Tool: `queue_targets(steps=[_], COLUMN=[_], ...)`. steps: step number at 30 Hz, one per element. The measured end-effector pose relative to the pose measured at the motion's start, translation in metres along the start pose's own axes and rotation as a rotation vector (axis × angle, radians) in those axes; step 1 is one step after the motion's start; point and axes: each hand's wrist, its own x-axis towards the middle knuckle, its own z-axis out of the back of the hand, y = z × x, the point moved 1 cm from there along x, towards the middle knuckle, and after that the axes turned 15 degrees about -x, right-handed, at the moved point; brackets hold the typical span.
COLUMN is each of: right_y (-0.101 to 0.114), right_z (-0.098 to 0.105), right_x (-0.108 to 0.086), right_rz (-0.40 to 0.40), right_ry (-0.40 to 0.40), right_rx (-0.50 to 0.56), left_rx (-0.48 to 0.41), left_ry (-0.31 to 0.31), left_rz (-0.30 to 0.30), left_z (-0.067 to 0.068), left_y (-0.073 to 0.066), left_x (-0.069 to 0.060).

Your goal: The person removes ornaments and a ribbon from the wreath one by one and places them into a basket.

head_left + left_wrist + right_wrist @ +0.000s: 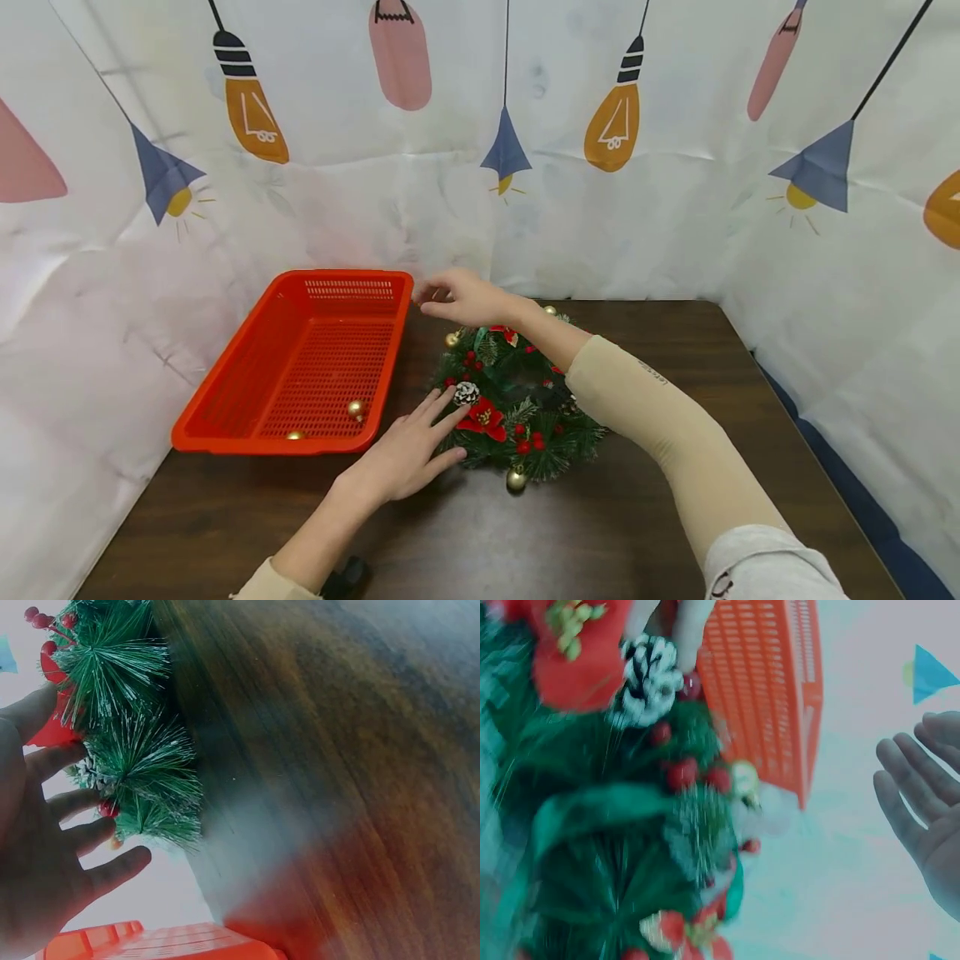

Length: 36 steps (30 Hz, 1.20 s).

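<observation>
A green Christmas wreath point(555, 450) lies on the table, trimmed with red poinsettias point(486, 418), red berries, a frosted pine cone point(466, 393) and gold baubles point(516, 479). My left hand point(405, 454) rests on its left side, fingers straight and spread near the pine cone; the left wrist view shows the fingertips against the needles point(127, 750). Above the wreath's far side reaches my right hand point(467, 298), close to the far right corner of the red basket point(292, 445). Its fingers point(911, 784) are loosely bent, and I see nothing in them.
Two gold baubles point(356, 408) lie inside the basket, left of the wreath. The dark wooden table point(570, 542) meets a lamp-patterned curtain point(675, 242) at the back and sides. A small black object point(347, 577) sits by the left forearm.
</observation>
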Motion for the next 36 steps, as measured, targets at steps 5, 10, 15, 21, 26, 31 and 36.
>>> queue_targets(steps=[5,10,15,21,26,31,36], right_y=[-0.003,-0.004,-0.008,-0.008,-0.009,-0.008,-0.006], right_z=[0.015,0.016,0.005,-0.014,-0.032,-0.046,-0.057], right_x=[-0.035,-0.072,-0.106,-0.147,-0.185,-0.217,-0.24], right_rz=[0.0,0.001,-0.031,-0.108,-0.157,-0.234,-0.298], right_ry=[0.043,0.074,0.065,-0.008,-0.092,-0.178,-0.171], right_rx=[-0.069,-0.156,-0.134,-0.098,-0.152,-0.224,-0.264], left_rx=[0.007,0.011,0.01,0.0,0.004,0.011,0.01], left_ry=[-0.004,-0.012,-0.014,-0.022,-0.039,-0.074,-0.07], left_rz=[0.0,0.005,0.009,0.003,-0.018,-0.048,-0.044], left_z=[0.001,0.002,0.003,0.002,0.0,0.0,0.0], left_y=[-0.001,-0.002,-0.002,0.0,0.001,-0.002,-0.002], left_x=[0.002,0.002,0.003,0.002,0.001,0.005,0.006])
